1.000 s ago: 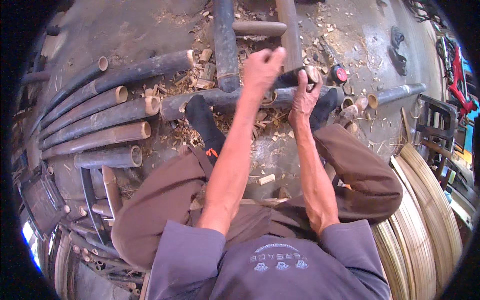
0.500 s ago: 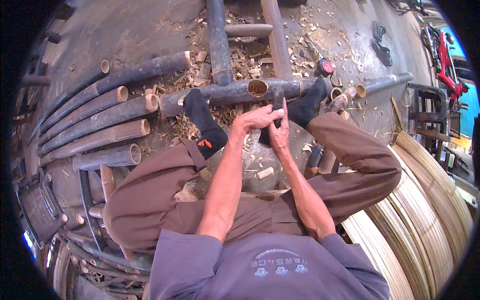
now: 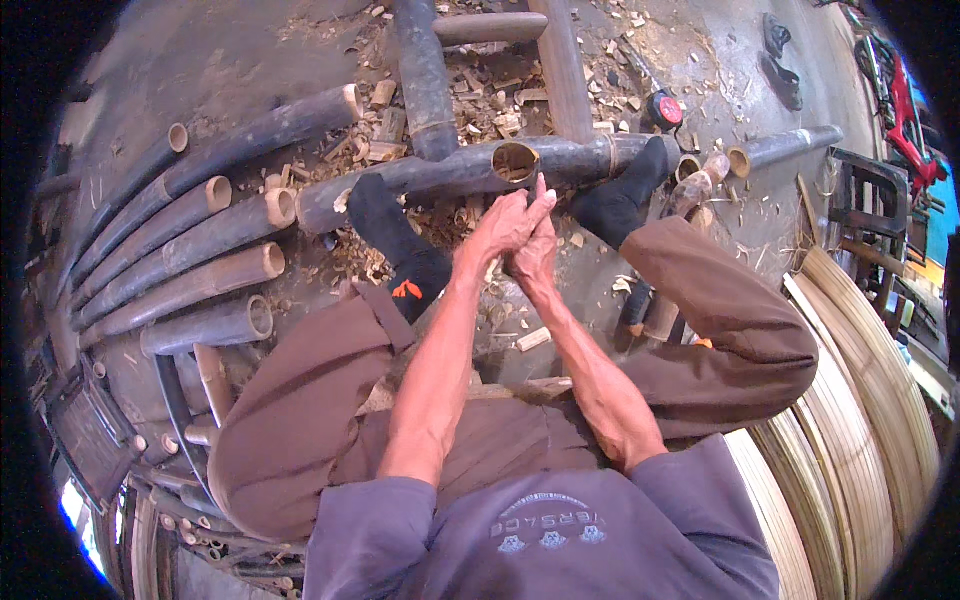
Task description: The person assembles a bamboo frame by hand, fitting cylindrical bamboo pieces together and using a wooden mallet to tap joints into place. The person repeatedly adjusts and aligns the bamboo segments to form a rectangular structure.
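My left hand (image 3: 508, 222) and my right hand (image 3: 534, 252) are closed together just on my side of a thick dark bamboo pole (image 3: 420, 178). Their fingers wrap round a dark, flat-bladed knife, now mostly hidden by the hands; one finger points along it toward the pole. The knife's end is at the right rim of a round hole (image 3: 515, 162) cut through the pole's wall; whether it touches cannot be made out. My left foot (image 3: 385, 225), in a black sock, rests against the pole left of the hole, and my right foot (image 3: 628, 195) presses on it to the right.
Several cut bamboo poles (image 3: 190, 285) lie at the left. A bamboo frame (image 3: 430, 85) joins the pole's far side, amid wood chips (image 3: 500, 100). A red-and-black round tool (image 3: 665, 110) lies beyond my right foot. Bundled pale strips (image 3: 850, 400) curve along the right.
Both hands have moved slightly left and away from me, closer to the hole. The knife, plainly visible before, has turned and is mostly covered now. The view has shifted slightly.
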The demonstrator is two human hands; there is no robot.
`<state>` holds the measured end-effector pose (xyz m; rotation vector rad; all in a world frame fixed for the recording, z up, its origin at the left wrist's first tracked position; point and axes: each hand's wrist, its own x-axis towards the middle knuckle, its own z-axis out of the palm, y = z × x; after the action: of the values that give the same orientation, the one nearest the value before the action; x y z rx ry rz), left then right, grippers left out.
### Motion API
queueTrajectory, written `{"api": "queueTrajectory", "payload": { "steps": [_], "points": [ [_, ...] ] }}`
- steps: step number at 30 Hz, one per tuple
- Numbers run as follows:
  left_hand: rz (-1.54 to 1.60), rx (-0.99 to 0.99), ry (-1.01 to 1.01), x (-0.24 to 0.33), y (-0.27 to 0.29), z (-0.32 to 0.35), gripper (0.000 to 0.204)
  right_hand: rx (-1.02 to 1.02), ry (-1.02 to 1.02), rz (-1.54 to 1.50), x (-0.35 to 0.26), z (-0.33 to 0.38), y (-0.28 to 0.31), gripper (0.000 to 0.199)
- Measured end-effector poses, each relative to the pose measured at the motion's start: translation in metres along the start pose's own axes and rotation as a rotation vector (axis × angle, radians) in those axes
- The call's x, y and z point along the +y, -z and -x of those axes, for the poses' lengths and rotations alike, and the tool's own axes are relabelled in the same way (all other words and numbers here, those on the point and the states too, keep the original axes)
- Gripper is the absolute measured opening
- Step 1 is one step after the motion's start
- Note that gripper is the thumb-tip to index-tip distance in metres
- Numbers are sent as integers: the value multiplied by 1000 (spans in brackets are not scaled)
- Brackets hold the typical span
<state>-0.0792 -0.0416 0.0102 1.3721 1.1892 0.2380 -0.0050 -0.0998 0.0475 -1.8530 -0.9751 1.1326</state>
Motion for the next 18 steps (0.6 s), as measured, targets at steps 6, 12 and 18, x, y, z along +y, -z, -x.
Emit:
{"api": "queueTrajectory", "payload": {
  "steps": [6, 12, 18],
  "points": [
    [546, 168, 59, 17, -44, -16, 79, -280, 166, 534, 3, -43, 65, 63],
    [1572, 293, 76, 50, -52, -68, 64, -679, 293, 1184, -81, -133, 72, 29],
    [537, -65, 248, 20, -19, -36, 76, -299, 202, 308, 14, -57, 59, 60]
  ]
}}
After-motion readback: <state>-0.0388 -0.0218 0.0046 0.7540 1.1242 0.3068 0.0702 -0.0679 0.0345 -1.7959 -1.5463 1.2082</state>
